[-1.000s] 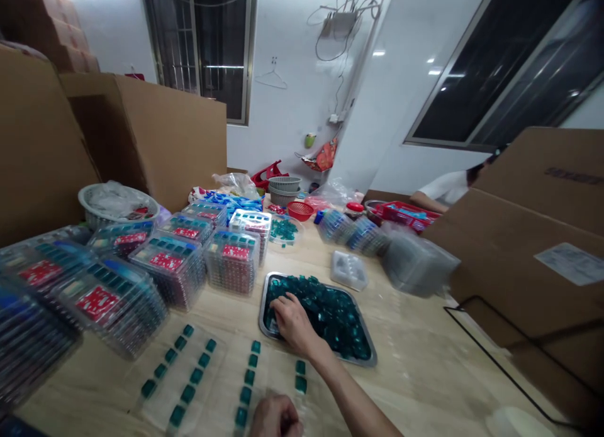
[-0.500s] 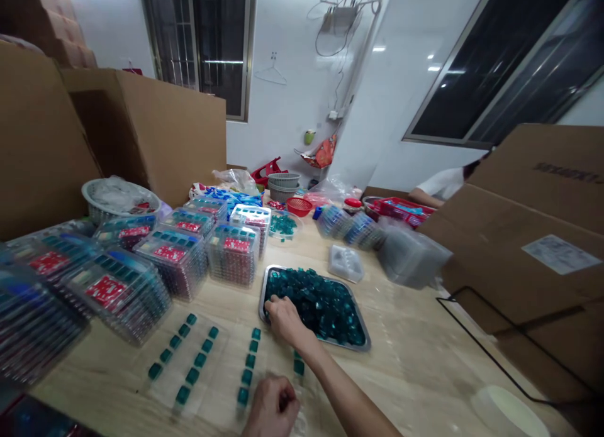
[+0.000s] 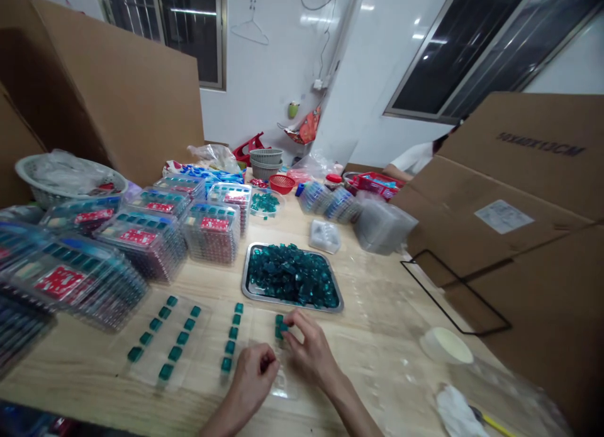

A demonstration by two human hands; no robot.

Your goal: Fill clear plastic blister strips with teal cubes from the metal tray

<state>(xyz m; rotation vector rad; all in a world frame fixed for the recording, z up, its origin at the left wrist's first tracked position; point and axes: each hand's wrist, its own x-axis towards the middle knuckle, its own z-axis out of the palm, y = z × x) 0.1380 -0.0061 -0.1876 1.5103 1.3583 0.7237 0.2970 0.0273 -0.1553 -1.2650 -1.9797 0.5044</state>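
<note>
My right hand (image 3: 312, 349) is closed in a pinch on a small teal translucent block (image 3: 284, 327), over the right-hand column of a clear plastic tray (image 3: 290, 387). Another teal block (image 3: 279, 319) lies beside its fingertips. Close by on the left, my left hand (image 3: 255, 371) rests low with fingers curled together; whatever they hold is hidden. Columns of teal blocks (image 3: 233, 332) sit in the clear trays to the left. Behind both hands, a metal tray (image 3: 340, 304) holds a heap of loose teal blocks (image 3: 295, 276).
Stacks of filled clear cases (image 3: 212, 232) with red dotted cards line the left. A white moulded tray (image 3: 324, 236) and a stack of clear plastic cases (image 3: 384, 223) stand behind on the right. Cardboard boxes (image 3: 519, 173) flank the table; a tape roll (image 3: 446, 346) lies at right.
My right hand has come from the metal tray back to the clear tray, with a teal block in its fingers. My left hand stays curled near the clear tray. The view has shifted.
</note>
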